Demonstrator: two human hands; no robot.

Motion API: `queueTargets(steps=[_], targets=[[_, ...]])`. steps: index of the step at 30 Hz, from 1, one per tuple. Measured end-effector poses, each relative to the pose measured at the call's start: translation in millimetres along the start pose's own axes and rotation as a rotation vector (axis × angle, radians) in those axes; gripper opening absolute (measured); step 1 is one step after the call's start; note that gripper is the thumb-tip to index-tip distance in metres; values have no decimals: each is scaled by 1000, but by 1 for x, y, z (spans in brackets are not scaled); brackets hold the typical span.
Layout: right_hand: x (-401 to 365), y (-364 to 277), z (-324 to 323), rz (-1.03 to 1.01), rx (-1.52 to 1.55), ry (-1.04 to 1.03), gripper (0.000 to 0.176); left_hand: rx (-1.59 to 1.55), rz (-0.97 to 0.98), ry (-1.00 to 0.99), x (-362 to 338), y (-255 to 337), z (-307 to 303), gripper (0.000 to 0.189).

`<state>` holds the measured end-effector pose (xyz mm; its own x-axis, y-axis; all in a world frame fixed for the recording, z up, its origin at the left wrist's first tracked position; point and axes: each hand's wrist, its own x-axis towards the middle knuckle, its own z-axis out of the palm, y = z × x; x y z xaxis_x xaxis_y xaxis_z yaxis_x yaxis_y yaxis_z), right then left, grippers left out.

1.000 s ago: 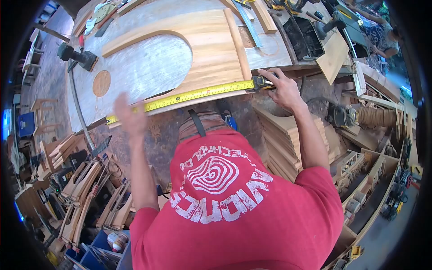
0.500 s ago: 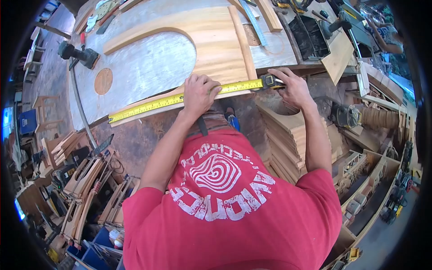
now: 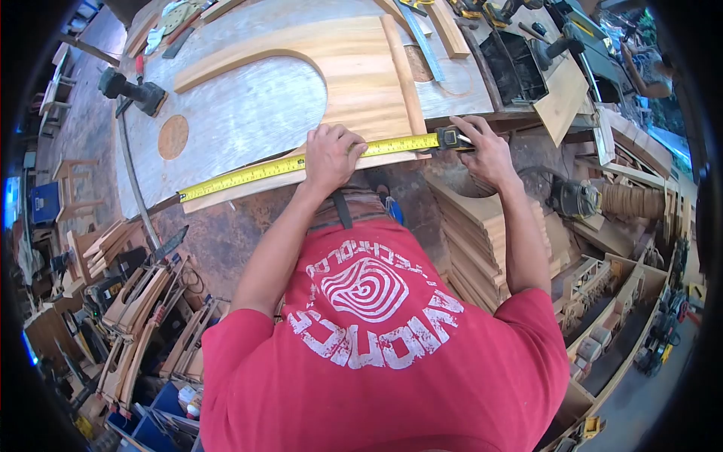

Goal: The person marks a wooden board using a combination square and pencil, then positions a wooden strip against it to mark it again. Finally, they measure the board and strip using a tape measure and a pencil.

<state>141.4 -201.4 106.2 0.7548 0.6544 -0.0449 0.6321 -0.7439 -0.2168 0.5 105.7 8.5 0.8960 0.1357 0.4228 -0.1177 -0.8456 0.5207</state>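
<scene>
A yellow tape measure blade [image 3: 245,178] is stretched along the near leg of a pale, U-shaped wooden panel [image 3: 361,75]. Its hooked tip lies at the far left end of that leg. My left hand [image 3: 330,157] is closed over the middle of the blade at the panel's near edge; its fingertips are partly hidden. The black tape measure case [image 3: 450,138] is gripped in my right hand [image 3: 486,153], just beyond the panel's right corner. A wooden strip [image 3: 404,75] runs along the panel's right side.
The panel rests on a grey worktable [image 3: 248,98]. A cordless drill [image 3: 134,92] stands at its left, and a blue ruler [image 3: 423,44] lies at the back. Stacked boards [image 3: 482,226] stand below my right arm. A black bin [image 3: 514,64] sits at the table's right.
The tape case and my right hand have shifted very slightly left. The view has tilted a little; both hands keep their hold and the blade stays extended.
</scene>
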Motion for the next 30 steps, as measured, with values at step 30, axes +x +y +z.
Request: queueTargets(steps=[30], targets=[[9, 4, 3, -5, -85, -32, 75, -233, 109, 28, 3, 49, 10, 30]])
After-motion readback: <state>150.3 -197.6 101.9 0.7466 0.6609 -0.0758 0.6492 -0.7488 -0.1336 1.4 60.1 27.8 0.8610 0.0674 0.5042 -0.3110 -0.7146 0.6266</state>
